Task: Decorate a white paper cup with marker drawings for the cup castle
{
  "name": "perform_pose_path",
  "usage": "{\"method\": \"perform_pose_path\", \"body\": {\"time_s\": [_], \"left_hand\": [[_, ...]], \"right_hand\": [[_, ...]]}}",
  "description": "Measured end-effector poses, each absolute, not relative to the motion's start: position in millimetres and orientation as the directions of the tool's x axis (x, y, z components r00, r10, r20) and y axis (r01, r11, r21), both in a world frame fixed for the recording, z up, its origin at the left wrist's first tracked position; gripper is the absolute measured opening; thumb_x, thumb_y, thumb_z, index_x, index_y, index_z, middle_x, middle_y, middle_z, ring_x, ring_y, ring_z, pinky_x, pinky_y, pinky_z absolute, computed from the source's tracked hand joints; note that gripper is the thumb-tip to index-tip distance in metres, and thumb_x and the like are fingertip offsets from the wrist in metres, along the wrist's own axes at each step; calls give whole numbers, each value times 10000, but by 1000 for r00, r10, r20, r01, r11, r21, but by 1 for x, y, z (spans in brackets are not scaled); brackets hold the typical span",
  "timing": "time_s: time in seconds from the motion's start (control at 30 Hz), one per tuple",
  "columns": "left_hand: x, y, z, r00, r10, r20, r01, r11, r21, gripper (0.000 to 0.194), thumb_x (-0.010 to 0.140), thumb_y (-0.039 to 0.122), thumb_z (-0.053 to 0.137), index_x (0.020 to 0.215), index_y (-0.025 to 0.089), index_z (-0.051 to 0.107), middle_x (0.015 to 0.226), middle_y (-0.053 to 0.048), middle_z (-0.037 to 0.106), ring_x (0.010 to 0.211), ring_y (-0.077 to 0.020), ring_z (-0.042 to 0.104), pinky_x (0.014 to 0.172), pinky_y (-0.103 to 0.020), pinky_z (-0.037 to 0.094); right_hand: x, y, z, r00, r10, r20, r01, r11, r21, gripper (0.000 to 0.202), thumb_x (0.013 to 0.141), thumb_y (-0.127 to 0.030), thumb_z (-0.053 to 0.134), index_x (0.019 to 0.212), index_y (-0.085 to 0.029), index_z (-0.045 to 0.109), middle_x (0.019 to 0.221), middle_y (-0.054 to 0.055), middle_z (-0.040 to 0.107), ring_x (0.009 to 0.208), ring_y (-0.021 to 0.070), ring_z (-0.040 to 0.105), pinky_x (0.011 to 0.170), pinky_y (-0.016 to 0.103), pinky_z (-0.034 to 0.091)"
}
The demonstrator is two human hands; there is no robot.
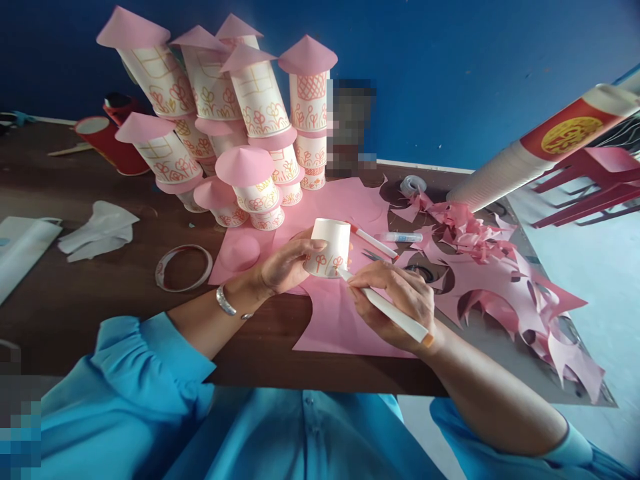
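Observation:
My left hand (290,262) holds a white paper cup (331,241) upside down, its wide rim facing down. Red and orange flower drawings run along the lower part of the cup. In my right hand (397,297) is a white marker (393,313) with an orange end; its tip touches the cup near the rim. Below both hands lies a sheet of pink paper (335,327). Just behind the cup are a red-and-white marker (375,241), partly hidden scissors (421,272) and a clear glue stick (400,237).
Decorated cup towers with pink cone roofs (245,167) stand at the back left. Pink paper scraps (500,280) cover the right side, beside a tall stack of cups (525,160). A tape roll (183,268), a crumpled tissue (97,230) and red cups (113,143) are on the left.

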State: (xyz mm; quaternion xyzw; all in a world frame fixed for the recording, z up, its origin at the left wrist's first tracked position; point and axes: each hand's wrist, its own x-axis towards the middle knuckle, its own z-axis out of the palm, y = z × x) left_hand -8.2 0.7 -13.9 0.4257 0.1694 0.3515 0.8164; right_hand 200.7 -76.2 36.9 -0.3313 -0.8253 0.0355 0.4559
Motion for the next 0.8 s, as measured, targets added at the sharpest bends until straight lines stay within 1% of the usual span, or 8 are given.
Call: {"method": "perform_pose_path", "body": {"time_s": [0.13, 0.33, 0.53, 0.7, 0.8], "left_hand": [[-8, 2, -17, 697, 717, 24, -428, 389, 816, 612, 924, 491, 755, 1429, 150, 694, 1187, -170, 818, 1102, -346, 773, 916, -441, 590], [-8, 4, -20, 684, 728, 31, -426, 365, 828, 624, 909, 514, 776, 1411, 152, 701, 1198, -172, 812, 1096, -338, 766, 865, -414, 587], [-9, 5, -23, 687, 727, 16, -425, 383, 820, 643, 897, 517, 789, 1419, 154, 694, 1191, -172, 810, 1113, -340, 759, 893, -424, 588], [-9, 5, -25, 685, 727, 41, -449, 377, 810, 580, 940, 496, 745, 1407, 155, 702, 1212, -171, 808, 1158, -349, 751, 913, -429, 587], [-9, 4, -23, 683, 729, 45, -456, 377, 806, 560, 950, 481, 732, 1403, 154, 705, 1203, -168, 811, 1168, -349, 751, 940, -438, 586]], "right_hand": [[201, -76, 39, -373, 584, 721, 512, 778, -365, 154, 1007, -83, 653, 999, -232, 616, 774, -28, 758, 652, 128, 756, 591, 235, 564], [200, -76, 40, -385, 595, 705, 514, 773, -372, 187, 977, -61, 636, 952, -244, 602, 733, -39, 743, 612, 127, 737, 558, 233, 547], [201, -76, 43, -392, 605, 693, 520, 767, -375, 186, 963, -61, 620, 933, -242, 592, 707, -38, 731, 580, 127, 720, 537, 230, 536], [201, -77, 45, -377, 590, 714, 505, 777, -375, 193, 942, -58, 634, 955, -250, 619, 720, -42, 741, 598, 135, 736, 556, 237, 564], [202, -79, 45, -372, 573, 730, 509, 784, -356, 204, 928, -54, 656, 985, -250, 646, 736, -38, 747, 622, 144, 747, 565, 245, 577]]}}
